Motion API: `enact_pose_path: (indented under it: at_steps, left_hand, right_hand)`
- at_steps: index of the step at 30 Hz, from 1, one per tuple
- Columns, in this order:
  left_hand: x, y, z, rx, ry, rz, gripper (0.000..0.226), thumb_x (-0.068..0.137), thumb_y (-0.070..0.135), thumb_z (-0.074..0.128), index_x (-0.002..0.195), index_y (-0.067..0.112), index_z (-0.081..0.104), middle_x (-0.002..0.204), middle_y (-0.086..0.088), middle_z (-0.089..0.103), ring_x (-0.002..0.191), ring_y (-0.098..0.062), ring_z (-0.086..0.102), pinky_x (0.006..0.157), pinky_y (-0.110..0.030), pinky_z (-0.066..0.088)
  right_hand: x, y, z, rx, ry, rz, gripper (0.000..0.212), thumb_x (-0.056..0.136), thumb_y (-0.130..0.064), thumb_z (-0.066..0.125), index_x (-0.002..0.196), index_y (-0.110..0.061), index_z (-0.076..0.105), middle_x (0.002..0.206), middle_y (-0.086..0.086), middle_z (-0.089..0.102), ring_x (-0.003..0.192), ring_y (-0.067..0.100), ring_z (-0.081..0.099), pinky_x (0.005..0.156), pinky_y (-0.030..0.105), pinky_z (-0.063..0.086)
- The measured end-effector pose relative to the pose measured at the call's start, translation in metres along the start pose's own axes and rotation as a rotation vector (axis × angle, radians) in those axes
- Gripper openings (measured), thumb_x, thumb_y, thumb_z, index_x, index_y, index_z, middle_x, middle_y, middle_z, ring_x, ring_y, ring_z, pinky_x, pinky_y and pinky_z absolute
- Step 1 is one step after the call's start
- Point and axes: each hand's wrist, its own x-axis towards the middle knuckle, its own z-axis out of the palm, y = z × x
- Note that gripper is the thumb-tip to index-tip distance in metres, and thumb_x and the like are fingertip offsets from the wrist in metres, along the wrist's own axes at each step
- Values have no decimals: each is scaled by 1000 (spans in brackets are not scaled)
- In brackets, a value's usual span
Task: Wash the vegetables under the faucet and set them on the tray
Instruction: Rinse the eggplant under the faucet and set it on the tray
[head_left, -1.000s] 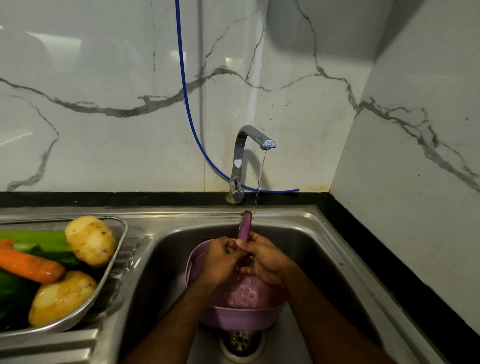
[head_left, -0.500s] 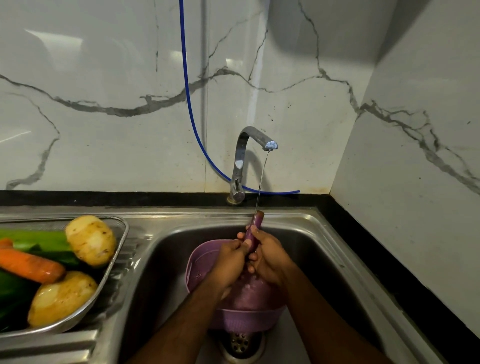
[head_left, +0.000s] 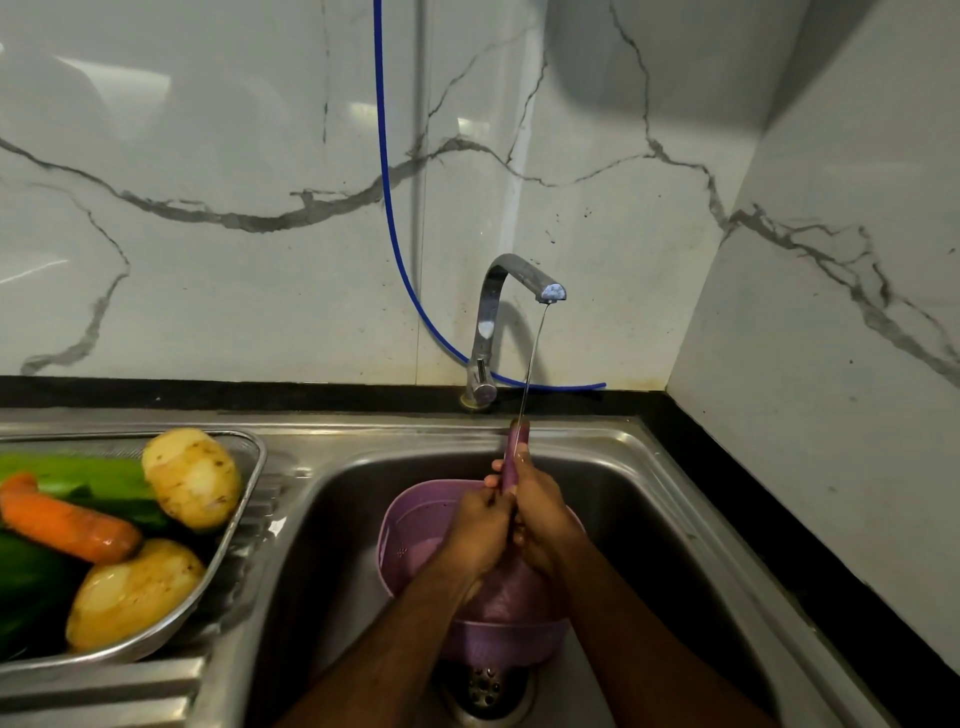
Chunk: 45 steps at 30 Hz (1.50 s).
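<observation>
Over the sink (head_left: 649, 467), both hands wrap a slim purple vegetable (head_left: 516, 446), perhaps a long eggplant, held upright in the thin stream from the faucet (head_left: 501, 291). The left hand (head_left: 480, 525) and right hand (head_left: 543, 512) grip its lower part above a purple colander (head_left: 415, 519). Left of the sink, the tray (head_left: 244, 519) holds potatoes, a carrot (head_left: 62, 525) and greens.

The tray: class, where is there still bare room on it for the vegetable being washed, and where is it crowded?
The tray has little room: two potatoes fill its near-sink side, with the carrot and green vegetables behind. Bare patches: the far right corner by the rim, and the drainboard in front.
</observation>
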Motion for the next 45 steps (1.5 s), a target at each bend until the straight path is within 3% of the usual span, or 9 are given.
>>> enact_pose_path:
  at_steps: [3,7,12,19,23,27,33,39,45]
  left_hand:
    - [6,-1,-1,-1,86,72,18,100,15,55,87,11,67,66,-2,67,58,-15,62,52,-25,47]
    - [8,-2,-12,222,230,162,7,88,15,71,91,14,64,75,1,67,69,-15,65,66,-32,56]
    - [4,1,-15,383,327,318,15,86,17,72,83,20,58,72,5,63,64,-9,58,53,-18,38]
    - [7,-5,-12,584,255,405,10,91,22,68,92,22,59,82,6,64,75,-9,61,63,-22,47]
    - [10,-4,-11,330,124,411,16,97,18,59,82,21,62,72,2,67,60,-7,60,59,-20,45]
    - [6,4,-13,-129,-70,-23,40,105,33,41,77,11,61,58,-4,58,46,-15,50,45,-26,36]
    - [3,13,-21,-365,-187,-271,49,99,46,33,70,17,60,58,0,51,46,-14,47,47,-21,38]
    - [2,10,-24,-390,-110,-182,47,105,42,42,106,4,71,71,-8,67,56,-15,61,51,-27,50]
    - [13,-3,-23,-150,63,58,13,100,17,57,101,8,66,76,-12,67,57,-15,62,46,-25,44]
  right_hand:
    - [-1,-2,4,43,4,26,52,105,-56,41,114,-13,69,100,9,78,93,20,74,70,33,56]
    - [0,2,10,160,-15,20,32,110,-30,43,123,-9,63,110,18,73,101,25,71,81,36,59]
    - [-5,-3,8,220,-176,-34,26,105,0,48,127,-5,60,110,17,73,102,25,71,80,31,60]
    - [0,0,5,21,-29,-54,29,108,-31,50,129,-14,59,107,13,75,97,22,74,79,35,59]
    - [4,-5,-1,154,-14,-18,33,107,-36,50,125,-10,62,103,14,75,88,23,73,81,39,60]
    - [6,-3,-9,111,-170,82,42,104,-41,54,113,-1,62,63,6,65,42,13,44,37,24,39]
    - [10,4,-5,129,-239,87,41,82,-44,77,93,-5,74,73,14,44,57,21,44,53,30,35]
    - [4,-4,-1,61,-174,68,40,106,-38,52,125,-4,61,50,2,51,37,11,41,37,23,35]
    - [8,7,9,41,-84,42,42,109,-43,44,121,-9,65,84,17,65,55,18,50,52,33,46]
